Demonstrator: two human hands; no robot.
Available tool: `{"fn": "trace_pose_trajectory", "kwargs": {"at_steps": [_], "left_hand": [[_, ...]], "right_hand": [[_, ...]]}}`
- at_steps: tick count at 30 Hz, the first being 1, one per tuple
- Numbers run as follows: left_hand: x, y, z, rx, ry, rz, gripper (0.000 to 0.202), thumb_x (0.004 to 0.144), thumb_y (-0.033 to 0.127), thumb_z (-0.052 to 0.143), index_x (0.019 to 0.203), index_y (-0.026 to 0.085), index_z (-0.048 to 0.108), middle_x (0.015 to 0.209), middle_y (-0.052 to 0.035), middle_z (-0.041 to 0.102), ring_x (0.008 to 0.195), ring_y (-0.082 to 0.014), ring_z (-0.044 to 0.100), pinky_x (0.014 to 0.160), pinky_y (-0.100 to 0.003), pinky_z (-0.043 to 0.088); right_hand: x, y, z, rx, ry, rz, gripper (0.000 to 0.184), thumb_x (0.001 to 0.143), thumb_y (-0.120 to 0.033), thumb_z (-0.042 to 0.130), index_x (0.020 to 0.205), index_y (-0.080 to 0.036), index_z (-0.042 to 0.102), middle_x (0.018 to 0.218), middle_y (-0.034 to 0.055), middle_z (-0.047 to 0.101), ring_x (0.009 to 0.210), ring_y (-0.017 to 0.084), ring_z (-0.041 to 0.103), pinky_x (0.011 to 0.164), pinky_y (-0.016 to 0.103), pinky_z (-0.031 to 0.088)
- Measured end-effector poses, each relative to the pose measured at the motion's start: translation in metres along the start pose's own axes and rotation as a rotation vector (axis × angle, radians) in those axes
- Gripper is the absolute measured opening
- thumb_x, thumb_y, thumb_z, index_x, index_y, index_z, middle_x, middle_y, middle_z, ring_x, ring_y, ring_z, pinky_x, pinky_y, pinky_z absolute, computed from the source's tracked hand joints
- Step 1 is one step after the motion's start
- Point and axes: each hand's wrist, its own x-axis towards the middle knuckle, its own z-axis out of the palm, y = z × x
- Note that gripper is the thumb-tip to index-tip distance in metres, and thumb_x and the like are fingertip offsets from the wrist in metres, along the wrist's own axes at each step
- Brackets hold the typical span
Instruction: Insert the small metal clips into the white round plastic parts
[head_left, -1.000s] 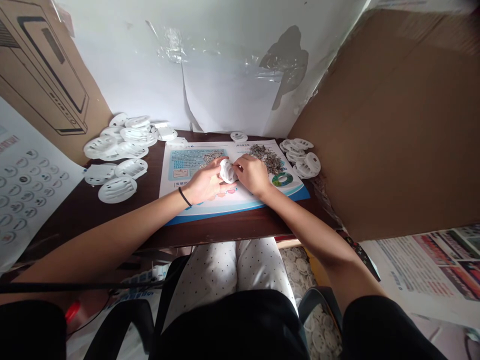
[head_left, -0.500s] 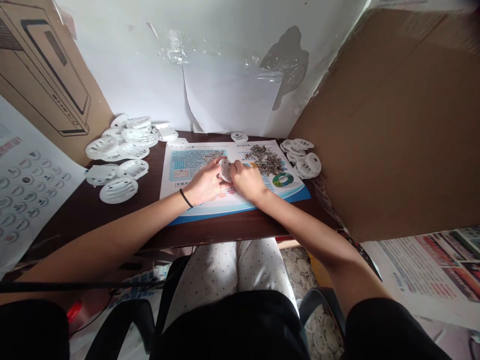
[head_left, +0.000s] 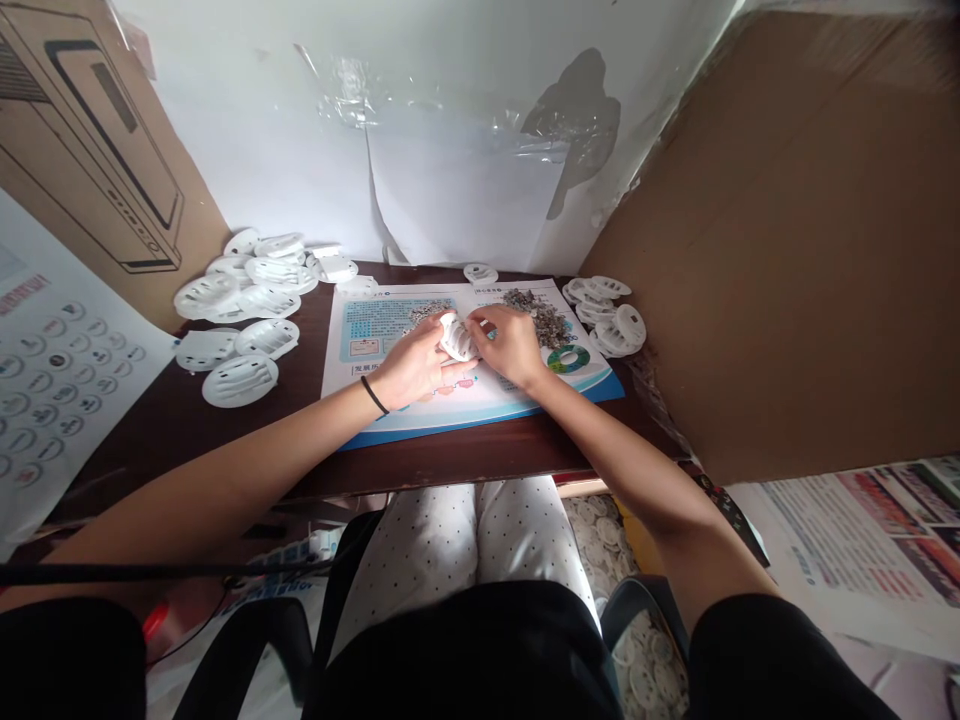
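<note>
A round white plastic disc with slots [head_left: 457, 339] is held tilted above the printed sheet, its slotted face in view. My left hand [head_left: 415, 362] grips it from the left, thumb on the upper rim and fingers beneath. My right hand [head_left: 514, 345] is at the disc's right side, with curled fingers and the thumb and fingertips against its rim. Whether a small part is between those fingertips cannot be seen. Just behind my right hand lies a heap of small grey-brown parts [head_left: 551, 324]. A scatter of small light parts [head_left: 429, 312] lies behind my left hand.
Similar white discs are piled on the left [head_left: 268, 300] and right [head_left: 619, 330] of the dark table [head_left: 457, 460]; one lone disc [head_left: 481, 273] lies at the back. A printed sheet [head_left: 360, 415] covers the middle. Cardboard [head_left: 810, 250] stands at the right.
The disc has turned, and its slotted face now shows instead of the flatter side. My right hand has shifted slightly right and its fingers have loosened from a tight curl. My left hand keeps its grip.
</note>
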Motion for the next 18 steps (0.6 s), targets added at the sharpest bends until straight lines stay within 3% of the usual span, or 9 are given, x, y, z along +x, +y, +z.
{"fn": "trace_pose_trajectory", "kwargs": {"at_steps": [9,14,18], "left_hand": [[0.0,-0.0025,-0.0019,0.053,-0.003,0.008,0.027,0.09,0.028,0.058,0.117,0.022,0.053,0.11,-0.0074,0.063,0.104,-0.0209,0.063,0.102,-0.049,0.046],[0.0016,-0.0038,-0.0046,0.067,-0.027,0.02,0.039,0.089,0.034,0.062,0.125,0.025,0.051,0.118,-0.0087,0.062,0.111,-0.0225,0.061,0.103,-0.048,0.045],[0.0017,-0.0038,-0.0034,0.088,-0.026,0.05,0.037,0.089,0.033,0.061,0.124,0.023,0.053,0.123,-0.0091,0.059,0.114,-0.0238,0.059,0.104,-0.05,0.045]], "right_hand": [[-0.0042,-0.0032,0.0039,-0.011,-0.045,-0.008,0.022,0.09,-0.02,0.051,0.094,-0.019,0.072,0.1,0.0064,0.07,0.091,0.018,0.063,0.082,0.028,0.044],[-0.0046,-0.0022,0.0074,0.056,0.03,0.025,0.019,0.09,-0.02,0.053,0.095,-0.018,0.07,0.096,0.0064,0.07,0.086,0.017,0.062,0.081,0.027,0.045],[-0.0044,-0.0031,0.0086,0.067,0.061,0.028,0.017,0.088,-0.02,0.053,0.093,-0.018,0.069,0.092,0.0064,0.069,0.082,0.016,0.061,0.079,0.027,0.046]]}}
